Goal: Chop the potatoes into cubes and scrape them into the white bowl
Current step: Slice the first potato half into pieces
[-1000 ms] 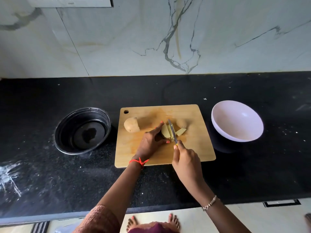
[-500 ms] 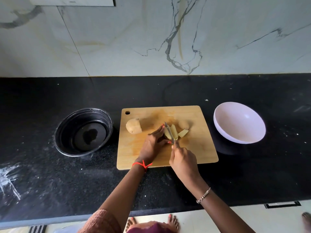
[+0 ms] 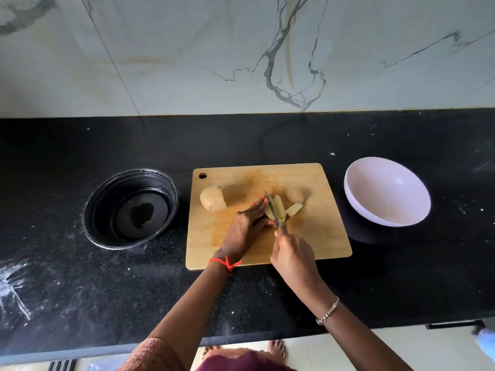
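Note:
A wooden cutting board (image 3: 316, 236) lies on the black counter. On it are a potato half (image 3: 213, 201) at the left, a small potato end piece (image 3: 295, 194) and pale cut potato strips (image 3: 280, 210) in the middle. My left hand (image 3: 246, 227) pinches the strips from the left, fingertips at the blade. My right hand (image 3: 293, 254) grips the handle of a knife (image 3: 272, 208), whose blade stands in the strips. The white bowl (image 3: 387, 191), with nothing in it, sits right of the board.
A black round pan (image 3: 131, 208) sits left of the board. The marble wall rises behind the counter. The counter's front edge runs below my forearms, with bare feet on the floor beneath.
The knife blade has shifted left across the strips toward my left fingertips. One strip now lies apart to the right. My left hand has stayed on the potato.

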